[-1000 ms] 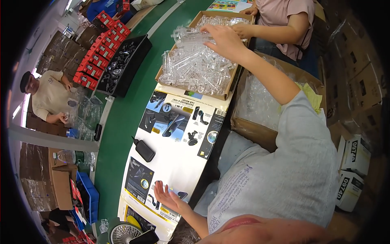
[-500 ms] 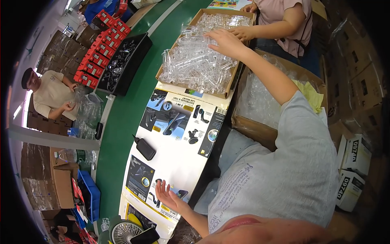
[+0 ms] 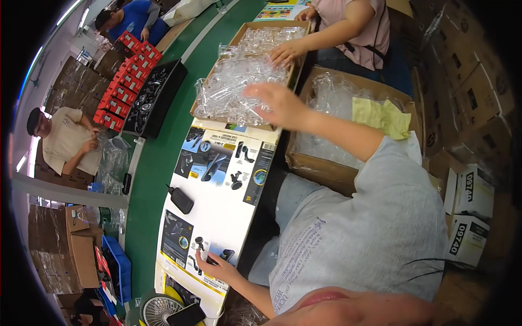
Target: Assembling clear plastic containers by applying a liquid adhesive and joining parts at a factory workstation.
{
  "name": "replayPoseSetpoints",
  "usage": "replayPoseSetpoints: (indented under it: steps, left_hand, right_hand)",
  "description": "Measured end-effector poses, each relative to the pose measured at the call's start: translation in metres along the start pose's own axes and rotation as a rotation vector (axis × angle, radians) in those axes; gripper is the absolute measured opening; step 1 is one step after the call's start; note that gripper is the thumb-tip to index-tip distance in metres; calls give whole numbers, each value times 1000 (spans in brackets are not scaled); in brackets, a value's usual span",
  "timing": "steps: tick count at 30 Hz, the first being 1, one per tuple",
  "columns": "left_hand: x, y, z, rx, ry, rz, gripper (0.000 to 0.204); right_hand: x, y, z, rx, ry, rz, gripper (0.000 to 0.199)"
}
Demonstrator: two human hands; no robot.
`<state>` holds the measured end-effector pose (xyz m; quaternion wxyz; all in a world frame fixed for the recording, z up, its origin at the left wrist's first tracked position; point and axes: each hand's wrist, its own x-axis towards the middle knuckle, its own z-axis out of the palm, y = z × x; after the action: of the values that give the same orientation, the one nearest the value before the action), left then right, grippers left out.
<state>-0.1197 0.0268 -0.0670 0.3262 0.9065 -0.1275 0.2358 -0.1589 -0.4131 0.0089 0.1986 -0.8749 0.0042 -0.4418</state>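
The clear plastic shells (image 3: 239,87) at 12 o'clock are colourless and glinting, heaped in a brown cardboard tray (image 3: 255,26). Below it, the printed cardboard sheets (image 3: 220,195) are white with black panels and yellow edging. A small black block (image 3: 181,200) lies at their 9 o'clock, on the green belt (image 3: 157,163). At 11 o'clock sit red boxes (image 3: 126,81) beside a black tray (image 3: 155,98). A yellow cloth (image 3: 380,117) shows at 2 o'clock; the person's shirt (image 3: 370,233) is pale grey.

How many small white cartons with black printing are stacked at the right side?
2 that I can see: an upper white carton and a lower white carton just below it, both beside the brown cardboard boxes. More may be hidden beyond the dark rim of the picture.
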Motion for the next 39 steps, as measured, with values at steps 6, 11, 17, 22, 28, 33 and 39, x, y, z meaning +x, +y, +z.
replayPoseSetpoints:
  steps: [6,11,17,22,28,33,39]
  left_hand:
    - [0,-6,6,187,12,121,31]
    - [-4,-10,12,167,155,174,23]
    - [-5,-4,8,182,172,193,23]
    - [-5,-12,6,203,184,149,22]
    - [-1,-15,11,131,197,143,21]
    - [-3,-18,11,146,209,115,18]
    - [-3,-6,6,120,228,75,16]
  right_hand:
    - [-82,-55,7,127,-137,-8,37]
    - [-130,-65,1,192,-304,98,37]
    - [-169,-51,-3,134,-538,233,42]
    - [-197,-44,8,135,-701,264,48]
    - [-234,-42,26,-8,-673,204,46]
    - [-242,-44,31,91,-704,257,45]
    - [-234,-39,31,131,-811,254,47]
